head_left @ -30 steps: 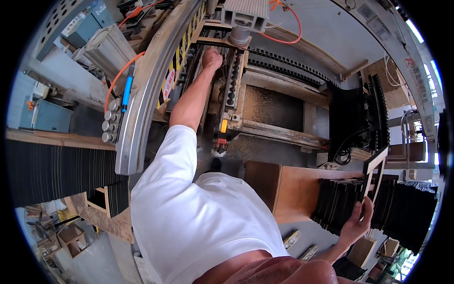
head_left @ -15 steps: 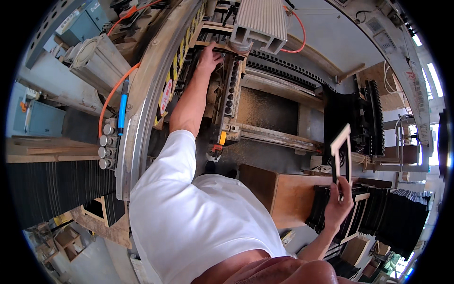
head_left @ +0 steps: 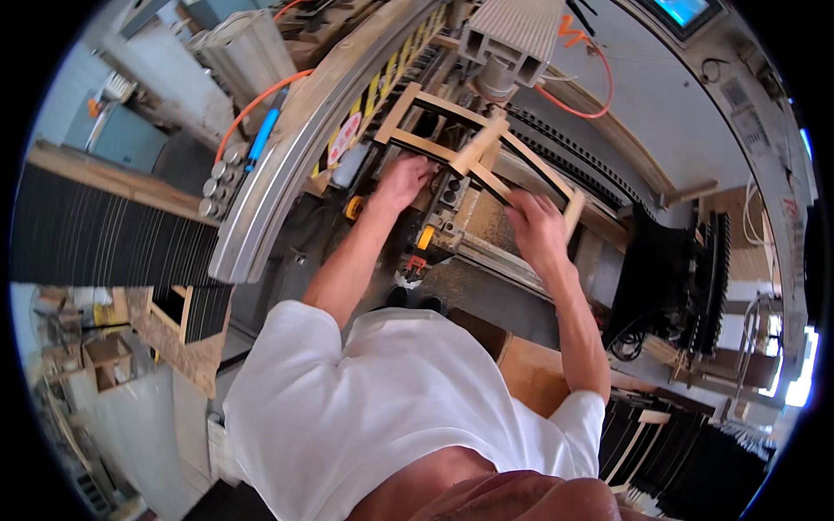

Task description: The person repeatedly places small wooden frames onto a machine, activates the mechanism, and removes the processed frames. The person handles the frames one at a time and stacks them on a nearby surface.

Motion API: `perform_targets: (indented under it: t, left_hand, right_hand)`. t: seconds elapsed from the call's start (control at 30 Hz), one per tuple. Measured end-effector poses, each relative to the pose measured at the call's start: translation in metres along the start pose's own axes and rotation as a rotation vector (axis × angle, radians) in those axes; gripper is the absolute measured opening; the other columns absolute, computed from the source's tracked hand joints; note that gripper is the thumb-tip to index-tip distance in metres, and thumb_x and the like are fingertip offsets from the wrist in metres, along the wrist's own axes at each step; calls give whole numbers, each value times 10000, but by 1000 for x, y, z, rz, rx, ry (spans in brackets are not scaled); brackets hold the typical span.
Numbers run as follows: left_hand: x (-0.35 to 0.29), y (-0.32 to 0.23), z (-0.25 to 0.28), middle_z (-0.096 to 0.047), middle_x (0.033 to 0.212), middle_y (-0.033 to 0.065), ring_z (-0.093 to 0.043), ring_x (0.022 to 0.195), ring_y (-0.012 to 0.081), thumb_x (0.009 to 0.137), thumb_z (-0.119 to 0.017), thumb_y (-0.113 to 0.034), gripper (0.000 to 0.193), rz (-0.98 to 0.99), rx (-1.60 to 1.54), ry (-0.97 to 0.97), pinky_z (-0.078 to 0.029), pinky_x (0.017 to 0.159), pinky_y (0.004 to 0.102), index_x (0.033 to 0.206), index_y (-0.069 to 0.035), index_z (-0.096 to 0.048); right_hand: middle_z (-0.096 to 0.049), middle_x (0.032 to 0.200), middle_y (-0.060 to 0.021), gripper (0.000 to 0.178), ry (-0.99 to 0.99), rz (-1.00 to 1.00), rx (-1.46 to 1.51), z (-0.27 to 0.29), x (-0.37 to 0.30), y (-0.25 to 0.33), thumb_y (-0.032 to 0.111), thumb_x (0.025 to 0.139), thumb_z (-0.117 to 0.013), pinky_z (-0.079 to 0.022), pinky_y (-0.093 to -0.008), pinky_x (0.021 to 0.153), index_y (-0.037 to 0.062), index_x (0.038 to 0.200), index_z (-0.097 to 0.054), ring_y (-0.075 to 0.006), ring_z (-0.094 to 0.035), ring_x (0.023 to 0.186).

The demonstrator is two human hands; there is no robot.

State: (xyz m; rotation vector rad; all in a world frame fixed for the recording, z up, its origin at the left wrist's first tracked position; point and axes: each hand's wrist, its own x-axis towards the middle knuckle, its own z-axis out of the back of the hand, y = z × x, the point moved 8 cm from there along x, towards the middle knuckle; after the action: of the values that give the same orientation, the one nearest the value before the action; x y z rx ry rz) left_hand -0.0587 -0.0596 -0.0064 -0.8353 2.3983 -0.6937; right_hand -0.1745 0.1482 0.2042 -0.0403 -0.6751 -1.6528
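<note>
Two pale wooden frames with black edges meet end to end over the machine below the grey ribbed metal block. My left hand (head_left: 406,181) is closed, its curled fingers at the near bar of the left wooden frame (head_left: 423,146); some fingertips are hidden there. My right hand (head_left: 536,227) grips the near bar of the right wooden frame (head_left: 540,163), fingers bent over it. The adjoining end bars overlap in view (head_left: 480,143), next to the metal cylinder (head_left: 497,80) under the block. I cannot tell whether the frames touch.
A silver rail (head_left: 326,139) with yellow-black striping runs along the left. Black chain tracks (head_left: 556,148) and a sawdust-covered bed (head_left: 483,217) lie beyond my right hand. Stacked black frames (head_left: 104,226) stand at the left, others (head_left: 695,460) at lower right. A brown wooden box (head_left: 530,369) stands near.
My right hand has swung in from the right with its frame to the machine. My left hand has drawn back nearer, and the left frame now shows above the machine. The view has shifted.
</note>
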Motion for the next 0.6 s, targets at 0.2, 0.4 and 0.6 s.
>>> perform_targets:
  t: [0.2,0.4,0.6]
  left_hand:
    - [-48,8,-2,-620,1059,53,-575,1022,200,854,-560,-50,257,-106,-18,125,-427,942,391,1111,-56,-574]
    - [-42,11,11,-613,1038,72,-586,981,197,911,-562,-81,171,-193,-126,-37,-460,876,367,1075,-34,-566]
    - [-98,10,31,-556,1182,116,-548,1101,229,955,-528,-116,285,-188,49,-163,-427,991,370,1215,-5,-491]
  right_hand:
    - [-661,880,-95,169,59,281,33,-108,71,25,128,786,-674,-486,-420,769,78,939,-621,-317,-612,875]
    - [-657,864,-112,271,132,260,19,-141,74,27,130,743,-709,-478,-429,787,89,959,-550,-325,-618,864]
    - [-659,821,-161,281,69,199,11,-144,104,16,115,745,-703,-493,-449,763,61,971,-545,-352,-632,835]
